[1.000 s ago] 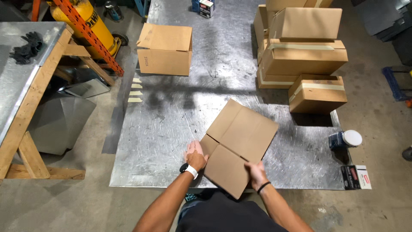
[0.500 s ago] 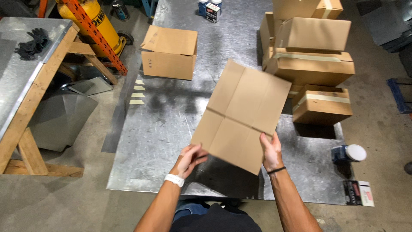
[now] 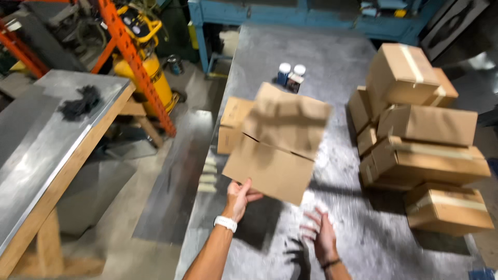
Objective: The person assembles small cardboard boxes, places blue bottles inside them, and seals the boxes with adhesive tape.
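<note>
Down low, the left hand pinches the lower left edge of a flattened cardboard box, thumb over the brown board, a white band on the wrist. That box is up in the air, tilted above the metal sheet, its panels smooth and creased where the flaps fold. The right hand hangs beneath it with fingers spread, gripping nothing and apart from the board, a dark band on its wrist.

Under both hands lies a dull, scuffed galvanised sheet on a concrete floor. A built brown box sits behind the flat one. To the right stands a stack of taped boxes. Two white-capped containers stand farther back. Left is a wooden workbench topped in metal, and beyond it a yellow tank beside orange racking.
</note>
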